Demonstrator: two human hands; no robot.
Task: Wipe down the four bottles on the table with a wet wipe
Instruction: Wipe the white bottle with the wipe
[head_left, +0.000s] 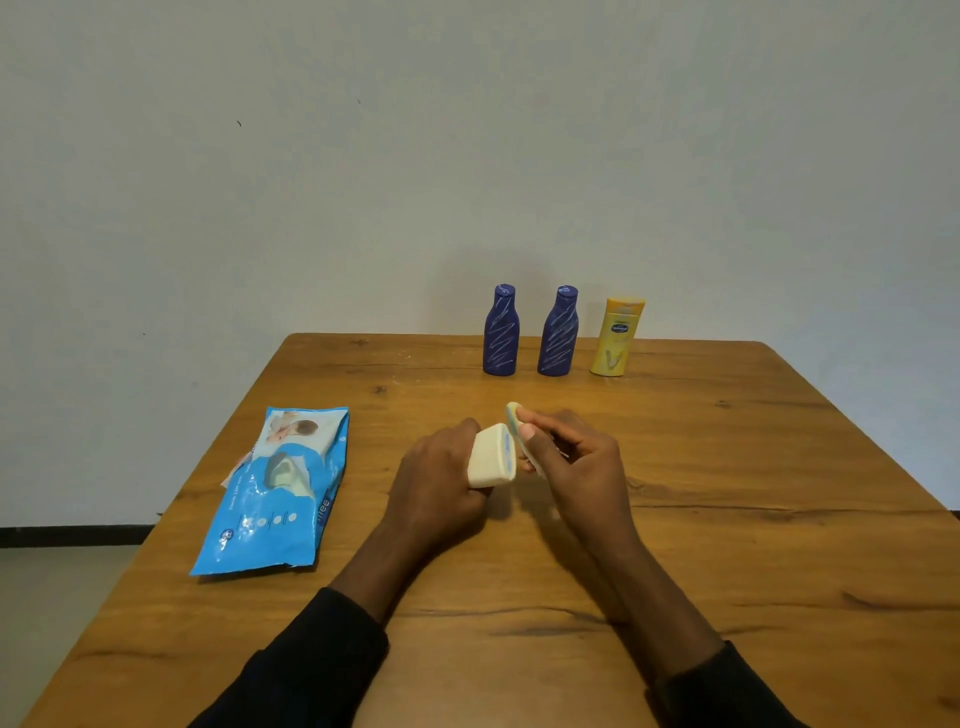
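A smooth, cream plastic bottle (491, 457) with a flat, rounded-rectangular end sits low over the table's middle, in the left hand (436, 478), whose fingers are curled tight round its body. The right hand (576, 462) pinches a thin, pale wet wipe (513, 413) between thumb and fingertips against that end.

The wooden table (727, 493) is grained and knotted. A glossy blue wipe pack (275, 509) lies flat to the left. At the far edge stand two scribbled dark blue bottles (501, 332) (558, 332) and a yellow bottle (618, 338), well apart from the hands.

The cream bottle's long axis runs roughly sideways, its flat end facing right; the fist hides its other end.
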